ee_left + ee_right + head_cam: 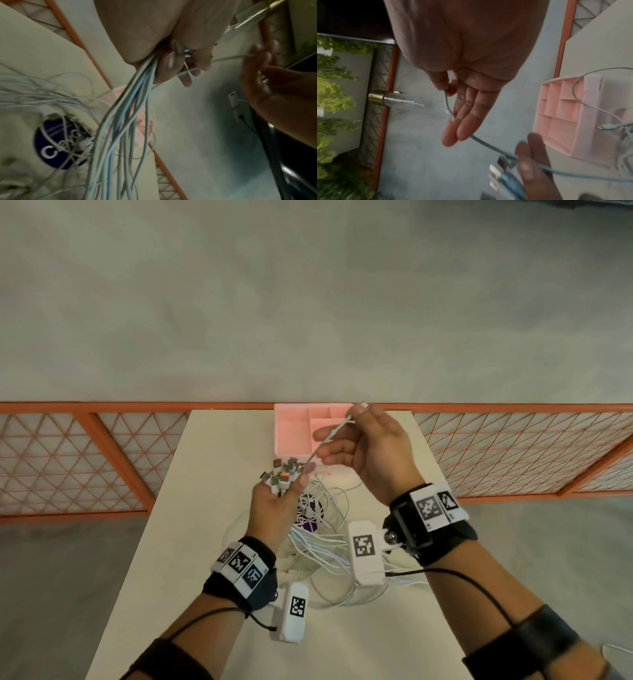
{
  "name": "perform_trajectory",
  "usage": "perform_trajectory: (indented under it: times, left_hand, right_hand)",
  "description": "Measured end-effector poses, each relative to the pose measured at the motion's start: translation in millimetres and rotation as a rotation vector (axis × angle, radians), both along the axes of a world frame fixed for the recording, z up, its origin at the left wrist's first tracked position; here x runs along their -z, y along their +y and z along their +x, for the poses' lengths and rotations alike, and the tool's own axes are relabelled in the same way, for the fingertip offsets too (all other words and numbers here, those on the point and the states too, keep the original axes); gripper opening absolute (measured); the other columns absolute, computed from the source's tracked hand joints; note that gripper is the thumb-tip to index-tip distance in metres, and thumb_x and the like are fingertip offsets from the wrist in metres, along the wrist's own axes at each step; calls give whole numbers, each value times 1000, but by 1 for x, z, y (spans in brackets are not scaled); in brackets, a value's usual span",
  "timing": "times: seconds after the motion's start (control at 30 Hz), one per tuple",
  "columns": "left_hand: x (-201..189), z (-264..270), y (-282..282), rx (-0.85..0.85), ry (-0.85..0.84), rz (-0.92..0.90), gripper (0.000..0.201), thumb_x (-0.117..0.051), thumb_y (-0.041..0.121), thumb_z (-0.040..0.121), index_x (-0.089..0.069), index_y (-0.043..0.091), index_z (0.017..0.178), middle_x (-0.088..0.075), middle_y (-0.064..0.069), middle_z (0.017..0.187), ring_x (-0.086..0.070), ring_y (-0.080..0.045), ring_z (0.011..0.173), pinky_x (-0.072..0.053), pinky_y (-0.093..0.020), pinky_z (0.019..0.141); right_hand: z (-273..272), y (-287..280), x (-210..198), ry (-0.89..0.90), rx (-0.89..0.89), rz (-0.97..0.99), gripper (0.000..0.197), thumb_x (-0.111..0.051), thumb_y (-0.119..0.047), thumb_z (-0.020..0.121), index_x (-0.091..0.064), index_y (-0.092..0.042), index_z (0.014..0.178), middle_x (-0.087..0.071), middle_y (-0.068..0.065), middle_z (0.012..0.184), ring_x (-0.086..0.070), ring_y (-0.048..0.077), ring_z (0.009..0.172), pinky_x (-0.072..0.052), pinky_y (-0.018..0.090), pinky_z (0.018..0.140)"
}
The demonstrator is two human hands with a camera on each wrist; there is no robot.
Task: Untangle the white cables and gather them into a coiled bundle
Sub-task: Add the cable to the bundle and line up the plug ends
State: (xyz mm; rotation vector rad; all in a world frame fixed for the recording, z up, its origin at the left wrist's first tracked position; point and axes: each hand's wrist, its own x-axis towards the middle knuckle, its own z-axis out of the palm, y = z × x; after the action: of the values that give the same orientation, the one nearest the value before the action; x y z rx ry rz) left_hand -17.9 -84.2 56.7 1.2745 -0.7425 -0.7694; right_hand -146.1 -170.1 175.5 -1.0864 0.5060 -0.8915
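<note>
My left hand [282, 486] is raised over the table and grips a bunch of white cables [123, 115] just below their plugs [282, 472], which stick up in a cluster. In the left wrist view its fingers [171, 60] curl round the strands. My right hand [354, 416] pinches the end of one white cable [329, 438] between thumb and index finger, the other fingers straight. That cable runs taut down-left to the plug cluster. In the right wrist view the pinch sits on the same cable [447, 106]. The loose tangle [325, 529] lies on the table below both hands.
A pink compartment tray [291, 433] stands at the far edge of the white table [191, 508], just behind the hands. A navy-labelled object [308, 510] lies under the tangle. An orange mesh railing [102, 460] runs beyond the table.
</note>
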Motion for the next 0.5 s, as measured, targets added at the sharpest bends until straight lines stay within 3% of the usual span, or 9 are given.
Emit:
perform_trajectory:
  times: [0.03, 0.07, 0.13, 0.23, 0.33, 0.37, 0.43, 0.5]
  left_hand:
    - [0, -3, -3, 34, -13, 9, 22, -61, 16, 97, -72, 2, 109, -56, 1, 51, -44, -7, 39, -35, -12, 50]
    - [1, -7, -5, 60, -30, 25, 22, -62, 18, 97, -73, 1, 104, -55, 12, 48, -45, 2, 40, -33, -9, 48]
    - [9, -9, -3, 73, -64, 61, 24, -63, 22, 96, -75, 1, 94, -59, 18, 52, -48, 7, 43, -33, -6, 48]
    - [33, 1, 4, 57, -97, 144, 21, -67, 20, 94, -76, 3, 86, -68, 13, 60, -55, 5, 47, -38, -13, 51]
    - [48, 10, 12, 41, -151, 211, 16, -69, 13, 92, -75, 3, 81, -76, 2, 74, -70, -5, 71, -48, -24, 72]
    - [49, 11, 12, 32, -145, 205, 15, -68, 10, 92, -74, 0, 81, -76, 1, 74, -71, -7, 73, -49, -24, 73]
    - [42, 11, 9, -12, -65, 183, 15, -66, 5, 93, -72, -7, 86, -72, 3, 64, -64, 0, 56, -48, -17, 57]
    - [29, 10, 4, -67, -23, 158, 18, -65, 9, 94, -71, -7, 87, -72, 0, 67, -55, 3, 45, -41, -13, 46]
  right_hand:
    - [2, 3, -1, 0, -32, 0, 13, -39, -22, 106, -42, -11, 102, -67, 36, 92, -69, 37, 65, -58, 39, 60]
    - [3, 5, -5, -13, -47, -13, 12, -39, -21, 106, -42, -10, 102, -67, 36, 94, -70, 40, 70, -58, 41, 63]
    - [2, 2, -21, -97, -14, -65, 11, -38, -20, 106, -42, -10, 103, -67, 36, 97, -70, 46, 78, -59, 44, 68]
    - [-10, -11, -61, -322, 130, -163, 15, -35, -21, 106, -41, -8, 102, -69, 27, 95, -70, 45, 81, -59, 42, 69]
    - [-25, -16, -92, -434, 288, -260, 20, -35, -24, 106, -43, -6, 102, -68, 23, 94, -69, 41, 81, -57, 40, 70]
    - [-30, -17, -96, -434, 330, -289, 21, -36, -25, 106, -43, -6, 102, -67, 22, 94, -68, 40, 81, -56, 41, 72]
    - [-34, -16, -93, -364, 391, -353, 19, -40, -24, 105, -44, -7, 98, -65, 18, 90, -65, 35, 77, -54, 42, 72]
    - [-32, -20, -73, -140, 440, -474, 13, -51, -19, 101, -48, -10, 92, -63, 13, 84, -62, 27, 73, -54, 41, 69]
